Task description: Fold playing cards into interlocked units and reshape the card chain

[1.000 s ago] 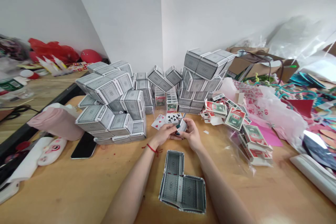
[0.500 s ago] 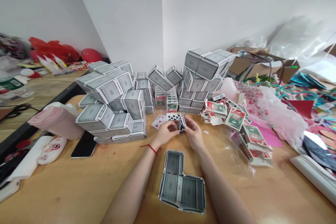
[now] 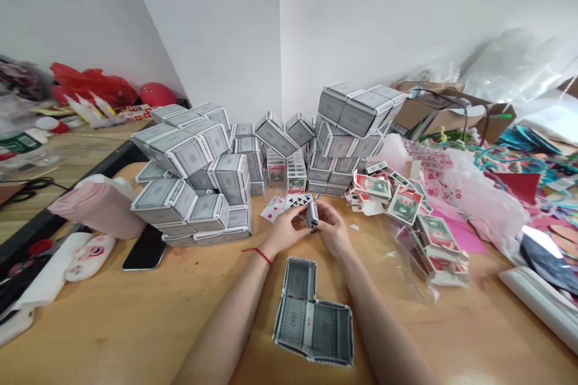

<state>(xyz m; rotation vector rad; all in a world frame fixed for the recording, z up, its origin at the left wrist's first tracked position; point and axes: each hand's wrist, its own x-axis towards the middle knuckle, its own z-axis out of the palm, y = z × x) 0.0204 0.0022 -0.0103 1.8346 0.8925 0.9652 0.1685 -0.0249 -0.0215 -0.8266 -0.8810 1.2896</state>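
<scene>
Between both hands is a small bundle of playing cards [image 3: 311, 213], stood on edge with its pale side towards me. My left hand [image 3: 287, 229] grips it from the left with thumb and fingers. My right hand [image 3: 333, 228] closes on its right side, dark-painted nails at its lower edge. Just behind lie two loose face-up cards, a red heart card [image 3: 273, 209] and a club card [image 3: 298, 199]. Nearer me, between my forearms, an L-shaped open tray made of grey-backed cards [image 3: 294, 326] rests on the table.
Stacks of grey card blocks stand left [image 3: 192, 186] and right [image 3: 343, 138], with a V-shaped piece [image 3: 283, 143] between. Red-green card boxes [image 3: 405, 203] lie on the right beside a plastic bag [image 3: 469, 186]. A phone [image 3: 145, 248] and pink roll [image 3: 97, 207] lie left.
The bundle of cards has turned slightly in my fingers, showing more of its pale side. Both hands stay in nearly the same place.
</scene>
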